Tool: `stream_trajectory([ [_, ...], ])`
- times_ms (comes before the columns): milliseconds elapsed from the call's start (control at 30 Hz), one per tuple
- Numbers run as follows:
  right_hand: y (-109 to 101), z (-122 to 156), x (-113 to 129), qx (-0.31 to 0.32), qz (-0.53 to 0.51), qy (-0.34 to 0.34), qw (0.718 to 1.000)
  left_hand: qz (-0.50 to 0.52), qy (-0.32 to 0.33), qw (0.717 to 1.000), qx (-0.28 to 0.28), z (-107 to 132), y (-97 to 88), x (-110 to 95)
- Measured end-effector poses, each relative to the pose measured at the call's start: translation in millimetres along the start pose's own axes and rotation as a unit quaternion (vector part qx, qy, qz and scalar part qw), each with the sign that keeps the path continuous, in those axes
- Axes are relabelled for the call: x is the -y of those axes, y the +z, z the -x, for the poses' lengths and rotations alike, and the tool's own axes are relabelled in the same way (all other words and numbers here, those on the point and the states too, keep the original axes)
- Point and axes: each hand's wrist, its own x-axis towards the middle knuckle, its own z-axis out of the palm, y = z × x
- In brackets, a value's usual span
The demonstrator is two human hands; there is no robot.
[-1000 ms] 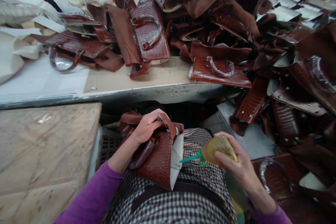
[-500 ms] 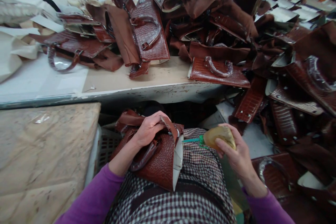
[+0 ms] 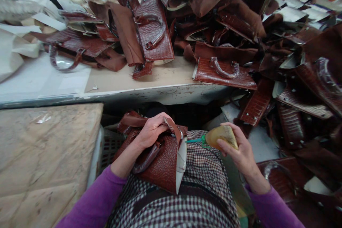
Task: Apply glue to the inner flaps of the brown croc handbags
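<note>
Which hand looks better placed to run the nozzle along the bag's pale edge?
Probably the right hand: it grips the bottle, nozzle near the edge; the left hand holds the bag.

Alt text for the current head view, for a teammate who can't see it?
A person's left hand grips a brown crocodile-textured handbag on a lap in checked cloth, while the right hand holds a yellowish squeeze bottle, its teal nozzle pointed at the bag's pale edge. More handbags lie piled on the table ahead and to the right.
</note>
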Motion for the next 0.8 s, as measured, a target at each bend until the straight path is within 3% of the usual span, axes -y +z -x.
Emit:
stream_trajectory([
  [267, -5.8, 13.9, 5.7, 0.057, 0.015, 0.018, 0.998, 0.003, 0.006, 1.0, 0.002, -0.4, -0.1, 1.4],
  [467, -8.7, 24.3, -7.2, 0.093, -0.024, 0.045, 0.994, -0.003, -0.004, 1.0, 0.003, -0.4, 0.1, 1.1],
  [667, -6.4, 29.0, -15.7, 0.027, -0.051, 0.049, 0.997, -0.018, 0.006, 1.0, -0.007, -0.5, -0.3, -0.7],
  [800, -4.2, 34.8, -6.6, 0.053, -0.042, 0.063, 0.996, -0.023, 0.011, 1.0, -0.015, 1.6, 1.4, -1.1],
])
